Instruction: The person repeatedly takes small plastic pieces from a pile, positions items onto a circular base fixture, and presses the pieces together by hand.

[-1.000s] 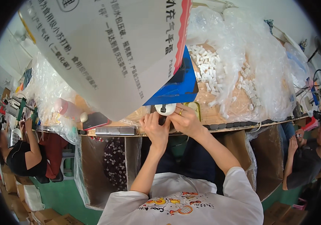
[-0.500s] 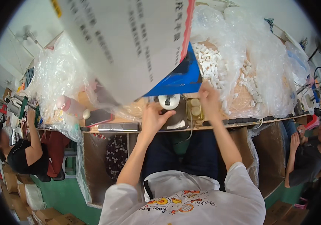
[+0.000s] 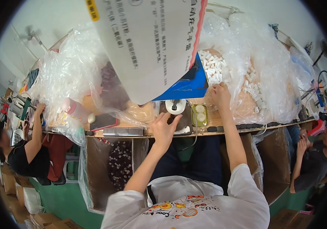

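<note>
A blue machine (image 3: 188, 88) stands at the table's front middle, its top hidden by a big printed sheet. Under it is a white round fitting (image 3: 175, 107) with a dark centre. My left hand (image 3: 163, 131) is just below that fitting, thumb and forefinger apart, and no held thing shows between them. Over by the pile of small white plastic pieces (image 3: 213, 66), my right hand (image 3: 220, 95) has its fingers drawn together at the pile's near edge. Whatever it may hold is too small to make out.
The white sheet (image 3: 144, 57) hangs close in front. Clear plastic bags (image 3: 270, 76) heap up at right and left. A green-rimmed tray (image 3: 200, 115), a pink bottle (image 3: 73, 108) and a phone (image 3: 104, 121) lie along the front. Below, a box (image 3: 96, 168) holds dark pieces. Co-workers sit either side.
The view has shifted, so the sheet and machine appear farther right and lower. My left hand has dropped slightly from the white fitting. My right hand has drawn its fingers together at the white pieces.
</note>
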